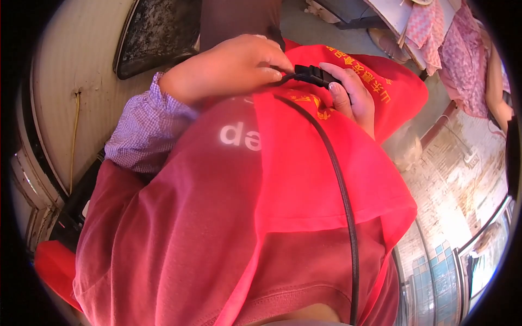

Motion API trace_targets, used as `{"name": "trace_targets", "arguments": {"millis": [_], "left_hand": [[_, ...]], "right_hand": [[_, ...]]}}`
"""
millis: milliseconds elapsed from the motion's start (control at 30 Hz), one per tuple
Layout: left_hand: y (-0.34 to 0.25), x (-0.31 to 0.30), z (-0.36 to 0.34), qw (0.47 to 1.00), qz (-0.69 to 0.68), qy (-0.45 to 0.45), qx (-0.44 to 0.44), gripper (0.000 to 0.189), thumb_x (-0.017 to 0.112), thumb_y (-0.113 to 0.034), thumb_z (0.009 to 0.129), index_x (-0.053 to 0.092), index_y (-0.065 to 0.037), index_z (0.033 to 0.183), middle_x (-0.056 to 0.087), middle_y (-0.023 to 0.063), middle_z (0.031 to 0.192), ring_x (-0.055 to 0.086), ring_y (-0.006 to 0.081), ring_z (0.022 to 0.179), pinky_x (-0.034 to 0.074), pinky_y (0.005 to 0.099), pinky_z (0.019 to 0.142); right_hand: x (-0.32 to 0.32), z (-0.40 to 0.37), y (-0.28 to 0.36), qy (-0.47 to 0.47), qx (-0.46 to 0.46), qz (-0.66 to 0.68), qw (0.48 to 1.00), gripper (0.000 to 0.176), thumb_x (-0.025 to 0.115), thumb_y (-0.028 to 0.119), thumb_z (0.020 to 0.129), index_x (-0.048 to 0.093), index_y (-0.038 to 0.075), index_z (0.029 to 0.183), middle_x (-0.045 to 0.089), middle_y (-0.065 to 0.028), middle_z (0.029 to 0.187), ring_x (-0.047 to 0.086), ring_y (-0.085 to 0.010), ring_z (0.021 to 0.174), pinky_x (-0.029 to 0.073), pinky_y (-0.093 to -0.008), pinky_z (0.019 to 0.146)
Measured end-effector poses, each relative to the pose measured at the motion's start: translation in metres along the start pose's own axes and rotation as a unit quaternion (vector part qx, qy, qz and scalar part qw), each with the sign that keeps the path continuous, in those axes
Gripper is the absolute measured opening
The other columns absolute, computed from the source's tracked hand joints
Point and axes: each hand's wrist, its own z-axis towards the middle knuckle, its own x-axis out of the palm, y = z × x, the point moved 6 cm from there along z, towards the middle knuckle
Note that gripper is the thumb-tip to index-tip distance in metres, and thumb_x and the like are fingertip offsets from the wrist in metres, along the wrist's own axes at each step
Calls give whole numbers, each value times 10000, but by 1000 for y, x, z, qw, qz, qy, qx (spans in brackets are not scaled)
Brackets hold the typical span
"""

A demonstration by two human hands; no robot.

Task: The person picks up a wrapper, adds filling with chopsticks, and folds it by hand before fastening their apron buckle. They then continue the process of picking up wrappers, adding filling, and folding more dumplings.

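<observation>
Left hand [244, 64]: pinched shut on black cord [338, 168]
Right hand [353, 98]: closed around black buckle [312, 75]
Lap: red apron [304, 179]
Room: cream wall [65, 70]; blue tiles [441, 269]

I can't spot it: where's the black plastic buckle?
The buckle is between the left hand and right hand, at upper centre of the head view, over the red cloth apron.

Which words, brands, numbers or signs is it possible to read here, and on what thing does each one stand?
"山东惠发食品": yellow print on the red cloth apron; the characters after it are too small and creased to read surely.
"ep": white letters, upside down in this view, on the dark red cloth shirt; the word is partly covered.
Larger yellow print on the apron: too folded and hidden to read.
</observation>
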Motion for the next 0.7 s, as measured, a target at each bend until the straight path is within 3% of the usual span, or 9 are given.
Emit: {"name": "trace_targets", "arguments": {"millis": [33, 100, 233, 300, 367, 500, 567, 700], "left_hand": [[-2, -1, -1, 1000, 0, 0, 1, 142, 583, -64, 793, 642, -6, 908, 580, 97, 769, 524, 209, 726, 423, 324, 655], [-6, 0, -8, 989, 126, 65, -40, 140, 582, -77, 798, 649, -14, 903, 599, 96, 755, 539, 226, 711, 434, 345, 678], [-20, -13, -12, 985, 163, 36, -43, 139, 584, -87, 809, 642, 4, 897, 597, 95, 710, 554, 204, 673, 440, 318, 656], [-20, -16, -5, 995, -6, -3, -98, 141, 586, -95, 822, 640, 16, 891, 607, 108, 709, 559, 164, 637, 440, 273, 627], [-21, -13, 4, 996, -20, -16, -84, 149, 592, -98, 826, 637, 26, 894, 617, 106, 731, 563, 123, 658, 436, 238, 612], [-7, 12, 13, 981, -137, 58, -123, 165, 622, -88, 804, 631, 49, 895, 602, 43, 719, 536, 76, 672, 426, 222, 607], [3, 20, 12, 960, -212, 62, -170, 149, 631, -75, 798, 637, 50, 880, 570, 11, 674, 500, 44, 639, 398, 203, 566], [-5, 22, 14, 963, -179, 95, -178, 147, 646, -80, 789, 642, 46, 864, 538, -9, 641, 474, 30, 601, 371, 193, 533]], "right_hand": [[0, 0, 3, -1, -14, -17, 1000, 232, 536, 104, 870, 565, 3, 1077, 480, -104, 742, 479, -206, 665, 393, -286, 611], [-1, -2, 8, -2, -29, -35, 999, 228, 543, 100, 865, 565, 4, 1071, 474, -107, 741, 476, -212, 661, 393, -289, 608], [-1, -2, 14, -2, -43, -53, 998, 223, 545, 108, 864, 564, 3, 1060, 466, -108, 742, 473, -218, 663, 393, -296, 607], [0, -4, 14, -5, -43, -57, 997, 223, 545, 111, 864, 565, 1, 1058, 466, -108, 744, 473, -219, 664, 393, -299, 606], [0, -4, 15, -9, -50, -60, 997, 224, 544, 116, 866, 568, 1, 1056, 469, -108, 745, 474, -220, 666, 393, -301, 605], [-3, -6, 15, -10, -66, -52, 996, 220, 540, 118, 869, 571, 1, 1052, 476, -107, 750, 480, -221, 674, 396, -298, 608], [-2, -8, 11, 21, -12, -71, 997, 245, 492, 155, 897, 579, 18, 1080, 542, -106, 854, 529, -208, 786, 417, -279, 719], [-1, -7, 10, 20, -19, -60, 998, 246, 486, 163, 901, 581, 18, 1074, 546, -108, 862, 533, -211, 798, 419, -284, 731]]}}
